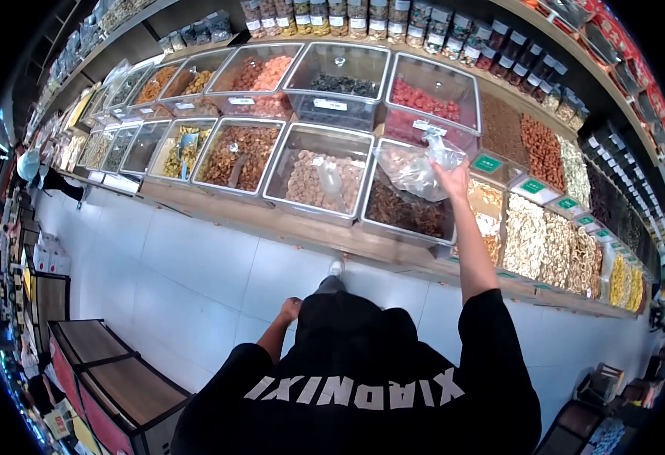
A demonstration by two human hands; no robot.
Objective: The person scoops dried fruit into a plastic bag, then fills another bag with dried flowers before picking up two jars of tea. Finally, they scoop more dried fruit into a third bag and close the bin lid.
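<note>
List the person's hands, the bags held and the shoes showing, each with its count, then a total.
Hands: 2, left hand and right hand
Plastic bag: 1, held by the right hand
Shoe: 1
Total: 4

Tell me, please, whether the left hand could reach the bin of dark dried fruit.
Probably yes. The left hand hangs low at the side, apart from everything, and the bin of dark dried fruit stands in the front row straight ahead. The right hand holds the plastic bag above it.
</note>
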